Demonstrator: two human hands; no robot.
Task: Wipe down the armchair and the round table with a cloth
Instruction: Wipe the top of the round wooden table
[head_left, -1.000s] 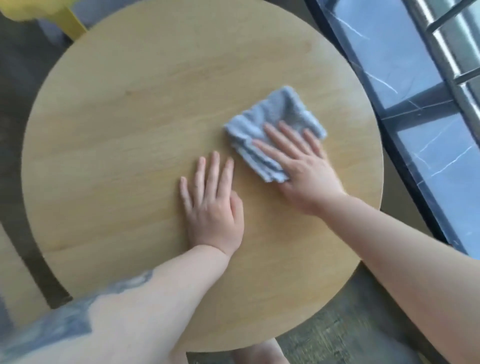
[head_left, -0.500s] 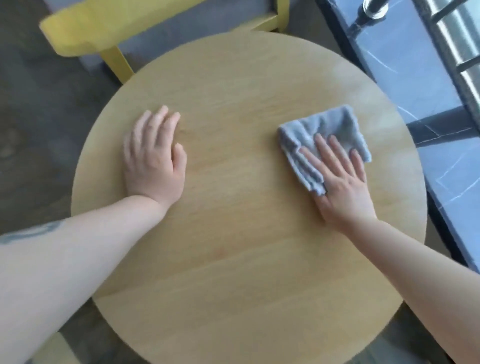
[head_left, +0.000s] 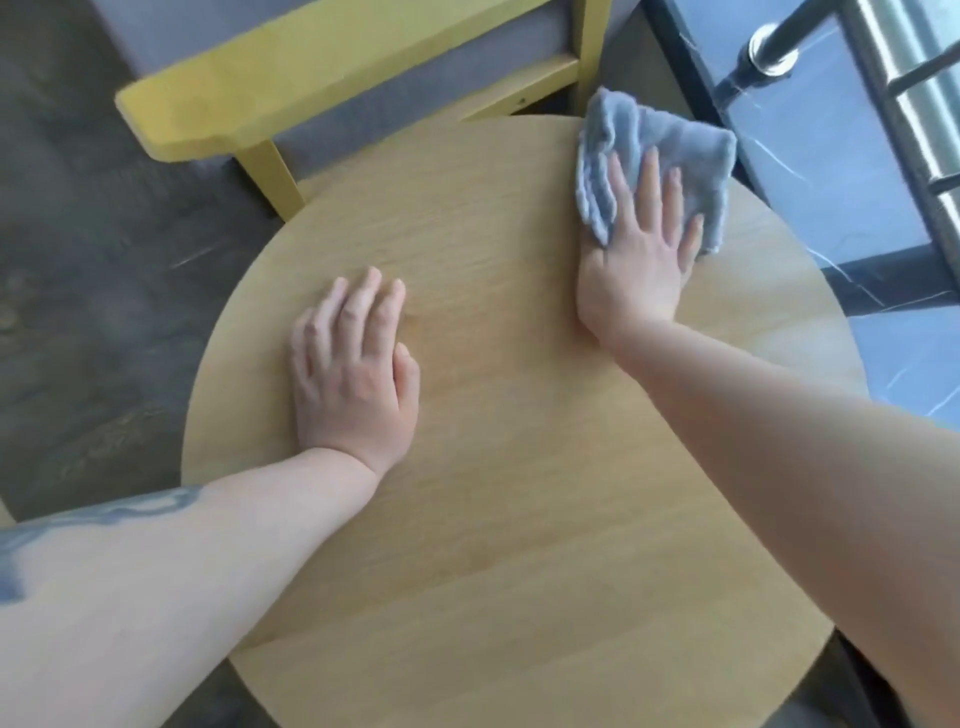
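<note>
The table-wiping step is in hand. The left hand is laid flat, fingers straight, left of the table centre, holding nothing. The cloth is pressed by the flat right hand at the table's far right edge; a sweep back across is likely called for. Only an arm of the armchair is seen beyond the table; the table's base is hidden.

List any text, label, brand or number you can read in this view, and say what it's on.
None: no words, labels, brands or numbers can be read anywhere.
round table: bare wood grain, no print.
cloth: plain grey, no tag showing.
armchair: plain yellow frame, no markings.
left forearm: a dark tattoo, too blurred to tell whether it holds letters.
</note>
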